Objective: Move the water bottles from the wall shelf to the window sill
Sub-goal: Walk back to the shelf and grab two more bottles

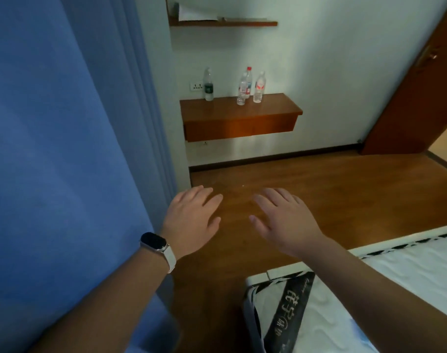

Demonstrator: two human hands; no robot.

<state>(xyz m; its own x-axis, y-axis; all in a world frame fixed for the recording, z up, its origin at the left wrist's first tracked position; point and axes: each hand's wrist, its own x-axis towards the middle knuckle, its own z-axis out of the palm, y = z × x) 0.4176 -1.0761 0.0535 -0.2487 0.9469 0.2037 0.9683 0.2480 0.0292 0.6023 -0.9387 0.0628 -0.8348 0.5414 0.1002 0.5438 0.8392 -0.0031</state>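
Several clear plastic water bottles stand upright on a brown wall shelf [242, 115] across the room. One with a dark green label [208, 85] is at the shelf's left. Three with red and white labels cluster to its right: a small one [241, 90], a taller red-capped one [248, 80] behind it, and one [259, 88] at the right. My left hand [192, 220], with a watch on the wrist, and my right hand [283, 217] hover palm down over the wooden floor, fingers spread, holding nothing, well short of the shelf. No window sill is in view.
A blue curtain [64, 149] fills the left side. A white mattress [370, 301] with a black band lies at the lower right. A brown door [408, 98] stands open at the right. A higher shelf [225, 22] holds papers. A wall socket [196, 86] sits behind the green-label bottle.
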